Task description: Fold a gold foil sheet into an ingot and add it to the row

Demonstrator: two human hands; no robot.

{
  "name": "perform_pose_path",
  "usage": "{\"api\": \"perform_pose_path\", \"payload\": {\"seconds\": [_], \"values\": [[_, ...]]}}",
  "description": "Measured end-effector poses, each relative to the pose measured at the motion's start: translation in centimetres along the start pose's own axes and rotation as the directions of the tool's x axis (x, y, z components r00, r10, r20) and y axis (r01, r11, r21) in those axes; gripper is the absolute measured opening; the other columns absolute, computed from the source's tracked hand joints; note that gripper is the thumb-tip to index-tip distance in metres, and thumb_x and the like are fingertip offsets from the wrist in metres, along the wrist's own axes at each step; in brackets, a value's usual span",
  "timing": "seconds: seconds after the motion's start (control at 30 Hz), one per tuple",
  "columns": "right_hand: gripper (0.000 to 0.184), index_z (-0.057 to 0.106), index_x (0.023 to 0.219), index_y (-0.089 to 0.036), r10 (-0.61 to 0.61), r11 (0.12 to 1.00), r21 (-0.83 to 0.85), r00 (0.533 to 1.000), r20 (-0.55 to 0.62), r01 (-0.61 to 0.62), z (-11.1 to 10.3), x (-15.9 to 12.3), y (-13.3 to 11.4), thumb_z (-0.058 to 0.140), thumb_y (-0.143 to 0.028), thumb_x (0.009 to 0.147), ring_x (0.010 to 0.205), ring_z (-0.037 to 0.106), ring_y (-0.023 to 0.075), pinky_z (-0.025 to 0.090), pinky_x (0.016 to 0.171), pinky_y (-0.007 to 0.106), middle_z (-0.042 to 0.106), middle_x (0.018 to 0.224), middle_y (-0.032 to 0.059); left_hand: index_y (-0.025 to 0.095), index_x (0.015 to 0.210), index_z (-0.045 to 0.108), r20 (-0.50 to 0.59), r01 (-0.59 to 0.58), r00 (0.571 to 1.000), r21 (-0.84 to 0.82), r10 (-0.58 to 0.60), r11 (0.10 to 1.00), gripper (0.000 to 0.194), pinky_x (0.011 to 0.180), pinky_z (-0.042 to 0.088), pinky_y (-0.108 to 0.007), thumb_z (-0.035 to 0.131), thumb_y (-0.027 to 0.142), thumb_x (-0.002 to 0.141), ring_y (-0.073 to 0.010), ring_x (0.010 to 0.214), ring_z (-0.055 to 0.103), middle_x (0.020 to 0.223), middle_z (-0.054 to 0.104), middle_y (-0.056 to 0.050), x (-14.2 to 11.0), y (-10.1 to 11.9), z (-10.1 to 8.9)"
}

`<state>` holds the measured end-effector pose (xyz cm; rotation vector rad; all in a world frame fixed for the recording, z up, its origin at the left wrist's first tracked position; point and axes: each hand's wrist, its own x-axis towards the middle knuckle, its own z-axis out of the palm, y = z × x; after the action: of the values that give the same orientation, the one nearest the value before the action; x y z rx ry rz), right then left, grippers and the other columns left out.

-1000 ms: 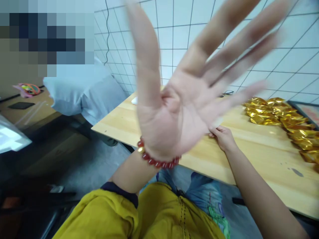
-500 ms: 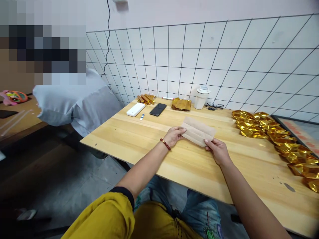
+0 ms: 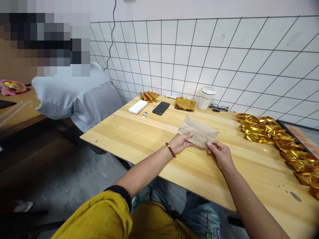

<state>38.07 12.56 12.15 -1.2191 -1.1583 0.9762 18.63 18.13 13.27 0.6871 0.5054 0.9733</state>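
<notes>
A creased sheet of pale brown paper (image 3: 198, 127) is held just over the wooden table, tilted, with fold lines running along it. My left hand (image 3: 180, 142), a red bead bracelet at its wrist, grips the sheet's near left side, thumb on top and fingers underneath. At the near right corner, my right hand (image 3: 220, 153) pinches the paper between thumb and fingers. Rows of folded gold foil pieces (image 3: 259, 132) lie to the right of my hands. Beyond the sheet rests a flat stack of gold foil paper (image 3: 184, 104).
On the table (image 3: 129, 139) lie a white power bank (image 3: 138, 107), a black phone (image 3: 161, 108), a small blue-and-white tube (image 3: 144, 115), gold strips (image 3: 149, 97) and glasses (image 3: 219, 107). A white lidded cup (image 3: 206, 98) stands near the tiled wall. Another person (image 3: 77, 93) sits at left.
My left hand has shifted inward along the paper's near edge, its thumb now farther onto the sheet. The right hand keeps its pinch. The view has moved slightly.
</notes>
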Motion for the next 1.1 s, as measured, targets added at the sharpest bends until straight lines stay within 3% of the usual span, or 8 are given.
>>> {"api": "perform_pose_path", "payload": {"seconds": [0.1, 0.23, 0.37, 0.8, 1.1], "values": [[0.044, 0.075, 0.094, -0.022, 0.025, 0.998, 0.058, 0.999, 0.032, -0.027, -0.1, 0.2, 0.3, 0.087, -0.048, 0.060, 0.054, 0.051, 0.0097, 0.044, 0.053, 0.024, 0.070, 0.074, 0.0008, 0.014, 0.105, 0.068, -0.017, 0.018, 1.000, 0.035, -0.018, 0.999, 0.041, 0.084, 0.059, -0.039, 0.084, 0.024, 0.069, -0.0205, 0.088, 0.071, 0.104, 0.074, -0.010, 0.0, -0.1, -0.1], [0.038, 0.078, 0.080, -0.019, 0.068, 0.998, -0.008, 0.998, 0.019, -0.068, -0.2, 0.2, 0.7, 0.088, -0.048, 0.058, 0.055, 0.054, 0.0117, 0.045, 0.051, 0.026, 0.075, 0.079, 0.0058, 0.014, 0.102, 0.069, -0.007, 0.027, 1.000, 0.062, -0.027, 0.998, 0.042, 0.086, 0.059, -0.043, 0.086, 0.024, 0.066, -0.0209, 0.088, 0.071, 0.102, 0.074, -0.010, 0.0, -0.2, -0.1], [0.039, 0.079, 0.079, -0.021, 0.088, 0.996, -0.034, 0.996, -0.003, -0.088, 0.1, -0.1, 0.5, 0.089, -0.049, 0.055, 0.062, 0.060, 0.0161, 0.048, 0.050, 0.027, 0.077, 0.088, 0.0088, 0.011, 0.098, 0.070, -0.047, 0.006, 0.999, -0.043, -0.008, 0.999, 0.031, 0.095, 0.055, -0.042, 0.081, 0.026, 0.073, -0.0232, 0.094, 0.071, 0.096, 0.075, -0.012, 0.4, 0.0, -0.3], [0.051, 0.064, 0.045, -0.020, 0.105, 0.968, -0.236, 0.992, 0.074, -0.085, 0.7, -0.5, -1.0, 0.083, -0.067, 0.052, 0.053, 0.057, 0.0168, 0.045, 0.051, 0.028, 0.067, 0.054, 0.0075, 0.013, 0.097, 0.070, -0.159, 0.008, 0.986, -0.224, -0.045, 0.975, 0.015, 0.095, 0.053, -0.035, 0.060, 0.022, 0.091, -0.0171, 0.083, 0.070, 0.090, 0.074, -0.007, 0.2, 1.2, 0.3], [0.054, 0.064, 0.044, -0.020, 0.087, 0.953, -0.299, 0.992, 0.090, -0.057, 0.2, -0.2, -0.1, 0.078, -0.070, 0.057, 0.059, 0.060, 0.0184, 0.045, 0.056, 0.028, 0.068, 0.057, 0.0076, 0.014, 0.096, 0.069, -0.226, -0.006, 0.973, -0.255, -0.054, 0.967, 0.015, 0.100, 0.051, -0.037, 0.058, 0.022, 0.093, -0.0182, 0.088, 0.070, 0.087, 0.074, -0.006, 0.4, 1.2, 0.2]]}}
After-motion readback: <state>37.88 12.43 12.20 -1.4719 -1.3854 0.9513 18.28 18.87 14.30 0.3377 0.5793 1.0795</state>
